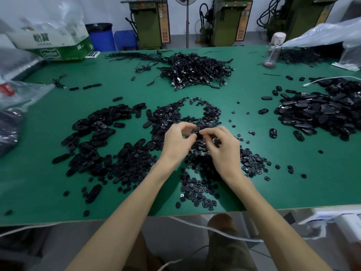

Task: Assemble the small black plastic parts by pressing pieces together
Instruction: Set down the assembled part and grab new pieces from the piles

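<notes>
Over the middle of the green tabletop [273, 173], above our heap of round black discs [197, 184], our left hand [176, 141] and right hand [221, 146] meet fingertip to fingertip, both pinching one small black part [198, 134] between them; oval shells [93, 137] lie toward the left edge

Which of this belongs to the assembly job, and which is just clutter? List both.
Job: left hand, right hand, small black part pinched between them, round pieces, oval shells.

Lying about: cable heap, water bottle, cardboard box.
</notes>
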Demonstrator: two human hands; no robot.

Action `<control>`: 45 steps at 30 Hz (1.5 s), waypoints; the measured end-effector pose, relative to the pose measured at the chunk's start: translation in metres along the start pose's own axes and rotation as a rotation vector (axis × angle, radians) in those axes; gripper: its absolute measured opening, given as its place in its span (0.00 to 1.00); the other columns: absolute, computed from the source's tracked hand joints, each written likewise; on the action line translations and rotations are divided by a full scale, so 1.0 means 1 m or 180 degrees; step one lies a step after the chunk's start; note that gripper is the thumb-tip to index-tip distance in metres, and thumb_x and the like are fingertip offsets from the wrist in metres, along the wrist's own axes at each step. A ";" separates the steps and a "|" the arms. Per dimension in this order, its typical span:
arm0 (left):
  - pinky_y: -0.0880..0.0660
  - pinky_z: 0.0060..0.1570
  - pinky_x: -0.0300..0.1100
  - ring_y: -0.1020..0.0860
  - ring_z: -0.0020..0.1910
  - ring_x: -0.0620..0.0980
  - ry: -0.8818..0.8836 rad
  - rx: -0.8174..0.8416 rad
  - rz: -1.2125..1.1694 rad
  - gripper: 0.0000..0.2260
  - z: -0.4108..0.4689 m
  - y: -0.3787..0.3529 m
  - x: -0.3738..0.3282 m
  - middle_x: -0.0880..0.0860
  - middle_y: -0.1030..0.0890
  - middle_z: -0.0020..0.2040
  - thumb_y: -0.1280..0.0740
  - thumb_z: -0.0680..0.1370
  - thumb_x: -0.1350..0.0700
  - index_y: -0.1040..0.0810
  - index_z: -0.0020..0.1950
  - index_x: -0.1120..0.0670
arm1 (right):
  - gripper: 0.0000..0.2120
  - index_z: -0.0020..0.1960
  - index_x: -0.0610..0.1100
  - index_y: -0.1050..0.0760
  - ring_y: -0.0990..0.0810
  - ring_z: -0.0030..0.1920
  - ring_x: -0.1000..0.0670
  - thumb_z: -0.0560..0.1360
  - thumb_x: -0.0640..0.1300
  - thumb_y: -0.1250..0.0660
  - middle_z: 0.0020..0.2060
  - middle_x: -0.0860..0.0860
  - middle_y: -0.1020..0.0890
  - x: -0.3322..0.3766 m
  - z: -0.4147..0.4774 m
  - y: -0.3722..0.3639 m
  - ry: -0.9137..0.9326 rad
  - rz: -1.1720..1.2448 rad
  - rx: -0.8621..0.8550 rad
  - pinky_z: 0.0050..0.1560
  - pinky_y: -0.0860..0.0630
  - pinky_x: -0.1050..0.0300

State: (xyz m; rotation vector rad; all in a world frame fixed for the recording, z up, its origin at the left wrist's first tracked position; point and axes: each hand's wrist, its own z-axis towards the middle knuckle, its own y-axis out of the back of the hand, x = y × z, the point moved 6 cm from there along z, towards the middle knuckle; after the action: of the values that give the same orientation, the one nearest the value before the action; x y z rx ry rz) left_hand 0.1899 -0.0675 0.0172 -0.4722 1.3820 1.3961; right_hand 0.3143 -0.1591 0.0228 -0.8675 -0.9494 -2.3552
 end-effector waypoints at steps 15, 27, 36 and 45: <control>0.32 0.65 0.58 0.29 0.64 0.66 0.0776 -0.0596 0.3364 0.16 0.017 0.142 0.075 0.67 0.27 0.64 0.32 0.78 0.69 0.27 0.65 0.66 | 0.20 0.71 0.37 0.26 0.30 0.69 0.39 0.84 0.49 0.38 0.65 0.37 0.24 -0.090 0.036 0.079 -0.1030 -0.1547 0.0417 0.71 0.32 0.41; 0.36 0.67 0.60 0.28 0.62 0.66 0.1105 -0.0666 0.3603 0.07 0.017 0.180 0.113 0.65 0.23 0.58 0.34 0.80 0.68 0.23 0.58 0.63 | 0.16 0.64 0.41 0.19 0.30 0.66 0.32 0.84 0.49 0.38 0.64 0.36 0.21 -0.108 0.026 0.079 -0.1205 -0.1928 0.0501 0.66 0.35 0.39; 0.40 0.62 0.56 0.26 0.59 0.60 0.0846 -0.1038 0.2930 0.05 0.019 0.179 0.105 0.57 0.19 0.53 0.28 0.80 0.57 0.16 0.55 0.55 | 0.12 0.60 0.46 0.18 0.28 0.69 0.43 0.82 0.50 0.35 0.64 0.46 0.19 -0.046 0.020 0.028 -0.0514 -0.1400 0.0795 0.72 0.36 0.40; 0.42 0.57 0.50 0.23 0.57 0.60 0.0508 -0.1111 0.2549 0.07 0.013 0.184 0.097 0.57 0.16 0.54 0.29 0.81 0.56 0.13 0.54 0.57 | 0.14 0.66 0.48 0.21 0.30 0.68 0.47 0.83 0.52 0.35 0.65 0.51 0.22 -0.017 0.003 -0.030 -0.0234 -0.1238 0.1231 0.71 0.40 0.46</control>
State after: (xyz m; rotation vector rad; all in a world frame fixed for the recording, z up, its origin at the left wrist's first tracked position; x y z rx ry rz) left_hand 0.0040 0.0260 0.0246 -0.2529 1.5355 2.3147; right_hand 0.3093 -0.1347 -0.0007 -0.6626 -1.6634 -2.3286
